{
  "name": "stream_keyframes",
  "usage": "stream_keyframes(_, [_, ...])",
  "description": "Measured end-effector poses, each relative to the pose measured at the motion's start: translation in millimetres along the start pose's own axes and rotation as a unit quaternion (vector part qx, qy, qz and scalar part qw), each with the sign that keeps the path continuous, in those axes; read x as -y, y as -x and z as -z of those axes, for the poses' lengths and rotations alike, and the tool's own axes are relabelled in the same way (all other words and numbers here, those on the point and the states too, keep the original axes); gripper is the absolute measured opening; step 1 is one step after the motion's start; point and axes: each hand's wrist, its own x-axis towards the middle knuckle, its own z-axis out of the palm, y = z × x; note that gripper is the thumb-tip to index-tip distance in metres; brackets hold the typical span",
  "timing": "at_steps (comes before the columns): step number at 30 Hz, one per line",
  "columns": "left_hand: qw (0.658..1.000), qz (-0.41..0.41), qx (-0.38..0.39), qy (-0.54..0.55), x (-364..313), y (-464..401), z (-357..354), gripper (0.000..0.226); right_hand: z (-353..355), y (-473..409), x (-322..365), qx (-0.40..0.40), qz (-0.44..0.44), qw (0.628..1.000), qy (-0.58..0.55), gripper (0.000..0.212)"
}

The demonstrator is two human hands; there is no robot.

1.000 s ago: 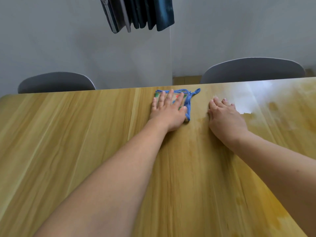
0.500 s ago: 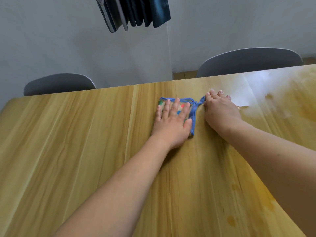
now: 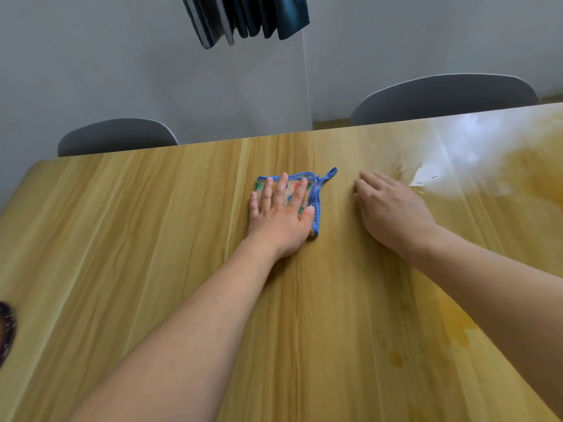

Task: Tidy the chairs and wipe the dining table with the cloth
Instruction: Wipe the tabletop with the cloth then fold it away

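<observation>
A small folded cloth with blue trim and a colourful print lies on the wooden dining table, toward its far edge. My left hand presses flat on the cloth with straight, spread fingers and covers most of it. My right hand rests palm down on the bare tabletop just right of the cloth, apart from it. Two grey chairs stand tucked in behind the table's far edge, one at the left and one at the right.
Dark clothes hang in front of the grey wall above the table. A bright glare lies on the tabletop at the right. A dark patterned object shows at the left frame edge.
My left hand has slid the cloth back toward me and to the left. My right hand went up to the cloth's loop, then drew away to the right again.
</observation>
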Motion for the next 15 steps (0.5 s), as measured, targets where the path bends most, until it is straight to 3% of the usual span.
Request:
stream_keyframes(7, [1.0, 0.011, 0.012, 0.01, -7, 0, 4, 0.059, -8, 93, 10, -0.009, 0.006, 1.0, -0.025, 0.051])
stream_keyframes(15, [0.999, 0.041, 0.012, 0.017, -16, 1, 7, 0.057, -20, 99, 17, -0.037, -0.042, 0.995, -0.081, 0.045])
